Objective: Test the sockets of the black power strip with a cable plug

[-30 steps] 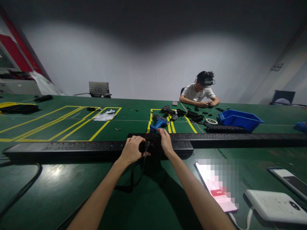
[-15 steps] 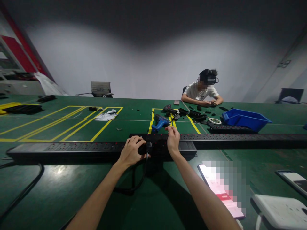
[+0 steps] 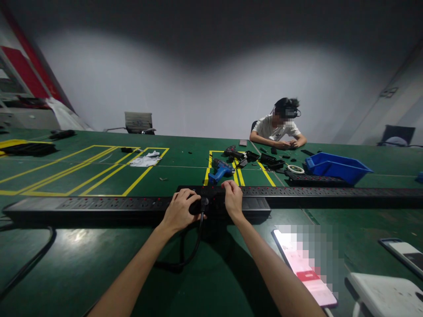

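Note:
Long black power strips [image 3: 109,204] lie across the table in front of me. At the middle, my left hand [image 3: 181,209] is closed around a dark part of a power strip, fingers over its top and thumb on the near side. Beside its fingertips a black plug [image 3: 205,202] stands in the strip, its cable [image 3: 197,246] hanging down and curving left. Just right of the plug, my right hand [image 3: 233,198] is curled over the strip, thumb and fingers pinched together; whatever they hold, if anything, is too small to make out.
Beyond the strips lie a blue power drill [image 3: 220,171], black parts [image 3: 272,163], a tape roll [image 3: 295,169] and a blue bin [image 3: 337,167]. A phone [image 3: 299,268] and a white device [image 3: 386,290] lie near right. A person [image 3: 279,127] sits opposite.
My right hand has moved slightly left and down, closer to the plug and the strip. The left hand keeps its grip in the same place.

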`<action>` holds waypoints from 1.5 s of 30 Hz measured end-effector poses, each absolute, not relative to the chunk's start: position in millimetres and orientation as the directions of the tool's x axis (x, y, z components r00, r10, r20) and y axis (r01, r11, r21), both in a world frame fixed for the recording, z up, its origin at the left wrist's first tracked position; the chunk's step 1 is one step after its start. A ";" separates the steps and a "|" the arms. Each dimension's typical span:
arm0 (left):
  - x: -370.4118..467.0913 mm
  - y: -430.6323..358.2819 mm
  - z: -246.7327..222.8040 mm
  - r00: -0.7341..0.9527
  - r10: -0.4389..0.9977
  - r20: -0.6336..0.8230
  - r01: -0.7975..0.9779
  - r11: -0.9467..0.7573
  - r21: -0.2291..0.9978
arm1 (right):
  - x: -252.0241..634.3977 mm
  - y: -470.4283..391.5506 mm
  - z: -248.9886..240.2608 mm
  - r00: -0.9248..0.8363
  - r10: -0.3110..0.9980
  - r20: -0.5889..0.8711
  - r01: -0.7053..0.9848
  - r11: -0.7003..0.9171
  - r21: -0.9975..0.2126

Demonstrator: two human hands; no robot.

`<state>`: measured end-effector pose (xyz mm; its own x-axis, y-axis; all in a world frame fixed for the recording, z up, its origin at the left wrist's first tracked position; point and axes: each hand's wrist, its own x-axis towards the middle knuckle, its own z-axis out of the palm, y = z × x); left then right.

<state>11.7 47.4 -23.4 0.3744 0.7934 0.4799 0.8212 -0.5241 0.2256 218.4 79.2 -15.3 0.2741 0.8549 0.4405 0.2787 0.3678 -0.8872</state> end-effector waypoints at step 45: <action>14.2 48.2 -25.1 0.324 0.837 0.441 0.879 -0.439 0.188 | 186.8 53.0 8.0 -0.525 0.812 0.254 0.840 0.542 0.004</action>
